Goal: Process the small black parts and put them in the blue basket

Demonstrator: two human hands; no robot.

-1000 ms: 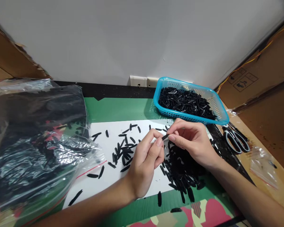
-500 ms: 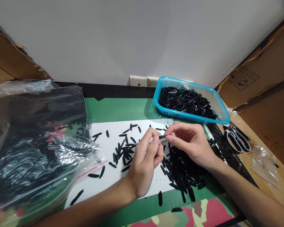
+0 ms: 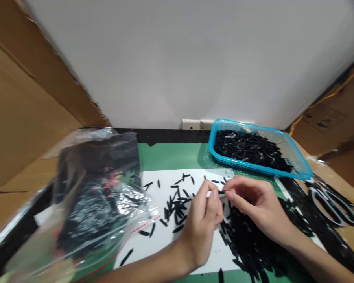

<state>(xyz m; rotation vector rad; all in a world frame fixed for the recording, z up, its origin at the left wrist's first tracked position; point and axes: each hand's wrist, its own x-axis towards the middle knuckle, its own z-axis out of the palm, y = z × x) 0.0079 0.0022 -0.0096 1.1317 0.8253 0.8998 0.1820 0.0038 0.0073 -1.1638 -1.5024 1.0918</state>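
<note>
Between both hands is a small black strip, its kind unclear. My left hand is closed around one end of it. Thumb and fingertips of my right hand pinch the other end. Below them lies a white sheet with a loose scatter of black strips left of my hands. A denser dark pile of such pieces lies under and beside my right hand, which hides part of it.
A blue plastic basket heaped with black pieces stands at the back right. Scissors lie right of it. A clear zip bag of black pieces fills the left. Cardboard walls the left side, with power sockets behind.
The view has shifted, so everything sits lower and farther right, somewhat blurred. Both hands keep the same hold on the black strip.
</note>
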